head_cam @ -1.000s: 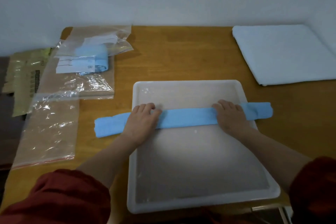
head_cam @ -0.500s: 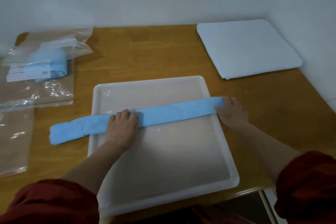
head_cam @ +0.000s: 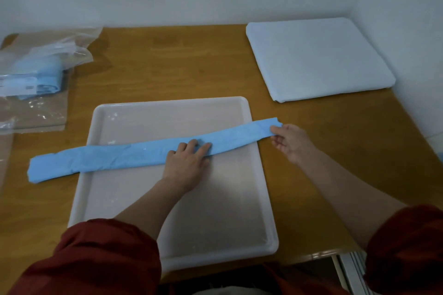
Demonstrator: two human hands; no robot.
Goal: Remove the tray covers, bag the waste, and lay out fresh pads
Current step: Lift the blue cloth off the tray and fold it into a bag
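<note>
A long folded blue cover strip [head_cam: 115,159] lies across the white plastic tray [head_cam: 268,223], its left end hanging past the tray onto the wooden table. My left hand [head_cam: 189,163] presses flat on the strip near its middle, fingers straight. My right hand [head_cam: 288,142] pinches the strip's right end just beyond the tray's right rim. A stack of white pads [head_cam: 316,57] lies at the back right. A clear plastic bag [head_cam: 40,64] holding blue waste sits at the back left.
More flat clear bags [head_cam: 36,112] lie along the table's left side. Walls close the table at the back and right. The table's front edge [head_cam: 318,255] runs just behind the tray's near corner.
The view swung right. My left hand slid right along the strip to its middle. My right hand moved from lying flat on the strip to pinching its right end.
</note>
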